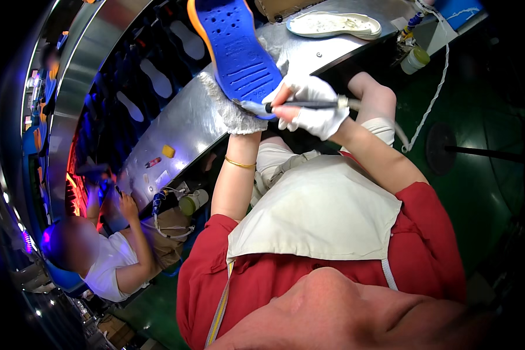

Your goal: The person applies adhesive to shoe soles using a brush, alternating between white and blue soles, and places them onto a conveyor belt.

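Brush (pixel 252 107), pinched in right hand (pixel 312 88), sits at heel edge of blue sole (pixel 239 49), left hand (pixel 234 118) clasping beneath, white sole (pixel 333 25) apart rightward.

Metal bench (pixel 188 123) with white sole (pixel 333 25), yellow block (pixel 168 151), apparently a red tube (pixel 153 162)

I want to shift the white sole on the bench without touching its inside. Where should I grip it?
Probably across the outer sidewalls around mid-length, coming from the person's side: the white sole is long and narrow, lies hollow face up with a raised rim, and its near sidewall faces the metal bench's front edge.
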The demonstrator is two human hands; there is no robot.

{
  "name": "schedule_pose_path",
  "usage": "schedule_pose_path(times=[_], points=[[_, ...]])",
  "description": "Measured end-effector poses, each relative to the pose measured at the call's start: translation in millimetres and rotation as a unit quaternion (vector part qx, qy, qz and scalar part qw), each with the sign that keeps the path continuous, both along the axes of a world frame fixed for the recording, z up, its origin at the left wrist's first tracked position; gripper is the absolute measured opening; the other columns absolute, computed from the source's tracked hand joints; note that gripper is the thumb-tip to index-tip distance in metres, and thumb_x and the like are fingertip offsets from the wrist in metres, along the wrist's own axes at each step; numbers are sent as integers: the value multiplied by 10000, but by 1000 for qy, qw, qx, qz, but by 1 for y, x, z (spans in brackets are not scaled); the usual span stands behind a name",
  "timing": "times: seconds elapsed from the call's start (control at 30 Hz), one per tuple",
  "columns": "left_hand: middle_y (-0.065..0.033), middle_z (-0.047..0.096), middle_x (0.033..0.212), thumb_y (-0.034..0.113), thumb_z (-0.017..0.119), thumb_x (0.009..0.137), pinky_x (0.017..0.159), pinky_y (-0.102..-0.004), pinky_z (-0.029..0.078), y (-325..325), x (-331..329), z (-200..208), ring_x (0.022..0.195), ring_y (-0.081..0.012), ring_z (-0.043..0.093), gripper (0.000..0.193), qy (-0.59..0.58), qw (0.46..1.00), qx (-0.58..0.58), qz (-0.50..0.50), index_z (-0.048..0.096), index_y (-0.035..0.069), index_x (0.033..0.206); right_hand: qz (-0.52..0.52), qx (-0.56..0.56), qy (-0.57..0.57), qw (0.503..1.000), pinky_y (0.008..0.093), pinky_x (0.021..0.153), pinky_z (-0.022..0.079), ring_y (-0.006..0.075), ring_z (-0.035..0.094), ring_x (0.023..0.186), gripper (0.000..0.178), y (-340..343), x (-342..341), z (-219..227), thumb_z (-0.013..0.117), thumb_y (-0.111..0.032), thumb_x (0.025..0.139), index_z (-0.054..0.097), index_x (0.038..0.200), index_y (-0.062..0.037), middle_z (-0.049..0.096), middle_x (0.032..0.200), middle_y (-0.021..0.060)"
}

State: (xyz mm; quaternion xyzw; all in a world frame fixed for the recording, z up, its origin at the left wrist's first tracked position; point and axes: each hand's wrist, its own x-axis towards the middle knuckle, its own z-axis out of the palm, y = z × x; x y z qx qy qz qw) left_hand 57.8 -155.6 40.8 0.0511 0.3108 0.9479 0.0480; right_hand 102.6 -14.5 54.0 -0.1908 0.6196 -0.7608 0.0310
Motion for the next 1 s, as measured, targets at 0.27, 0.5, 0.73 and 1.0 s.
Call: schedule_pose_path(times=[0.27, 0.5, 0.73, 1.0], points=[[-148, 415, 1344, 659, 437, 804, 1048, -483, 300, -15, -15, -13, 1218, -326, 407, 782, 6, 998, 60, 21, 364, 114, 1361, -42, 74, 115, 990, 233, 615, 493, 118, 603, 665, 88, -10, 5, -1, 653, -11, 763, 609, 839, -19, 630, 764, 60], [-155, 437, 1330, 599, 449, 834, 1037, -456, 329, -21, -17, 7, 1201, -320, 433, 724, 61, 990, 122, -32, 370, 102, 1354, 31, -58, -58, 996, 217, 652, 480, 103, 577, 665, 78, 3, -17, 2, 630, -30, 803, 602, 870, -2, 631, 846, 90], [-160, 428, 1334, 599, 450, 825, 1055, -450, 308, -36, -28, 1, 1222, -345, 406, 742, 25, 997, 47, -58, 374, 81, 1351, 94, -67, -99, 988, 242, 634, 483, 106, 585, 670, 71, 3, -24, 3, 639, 28, 746, 610, 802, -5, 629, 800, 63], [-147, 557, 1194, 522, 433, 881, 912, -422, 459, -55, -41, 1, 1038, -292, 567, 607, -24, 991, 65, -112, 468, 50, 1260, 175, 12, -102, 979, 263, 659, 490, 134, 596, 649, 68, 1, -14, -3, 621, 42, 721, 592, 775, 12, 613, 737, 84]])
